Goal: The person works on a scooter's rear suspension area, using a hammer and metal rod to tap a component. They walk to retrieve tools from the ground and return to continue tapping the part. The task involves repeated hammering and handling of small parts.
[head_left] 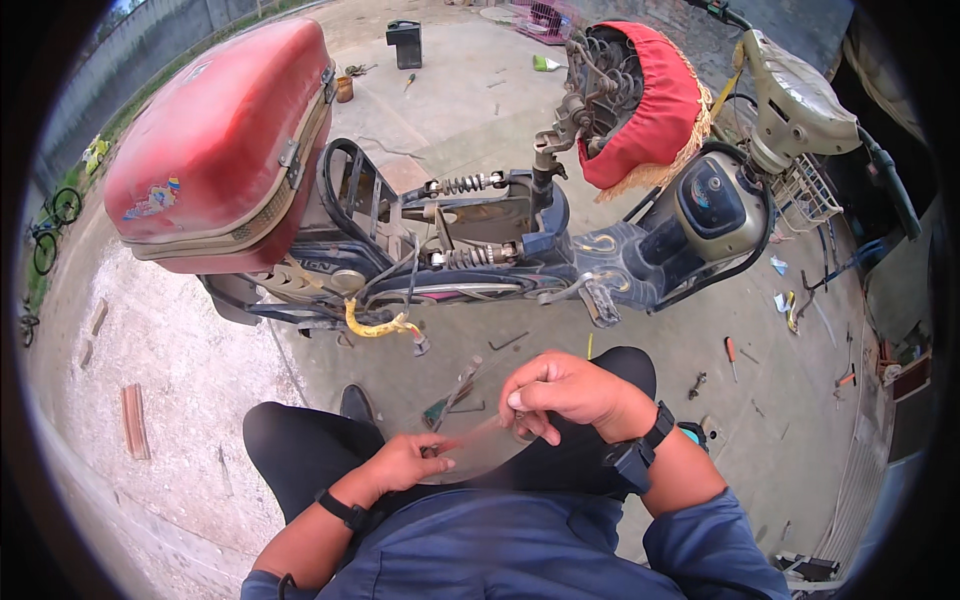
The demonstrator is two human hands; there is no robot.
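Between my hands runs a thin, see-through strip (482, 452), blurred and faintly reddish near the left fingers; its exact kind cannot be told. My left hand (408, 462) is closed, thumb and fingers pinching its lower left end. Higher up and to the right, my right hand (565, 392) is closed too, fingertips pressed together at the other end. Both hands hover over my lap. Beyond them stands an electric scooter (610, 255), its frame opened up and two coil springs (468, 257) showing. A yellow-wrapped cable (378, 328) hangs from its near side.
A red top box (225, 150) sits at the scooter's rear, and a red fringed seat cover (655, 110) is tipped up. On the floor lie a hex key (508, 341), a screwdriver (731, 358) and a reddish brick-like block (134, 422). A black container (405, 45) stands behind.
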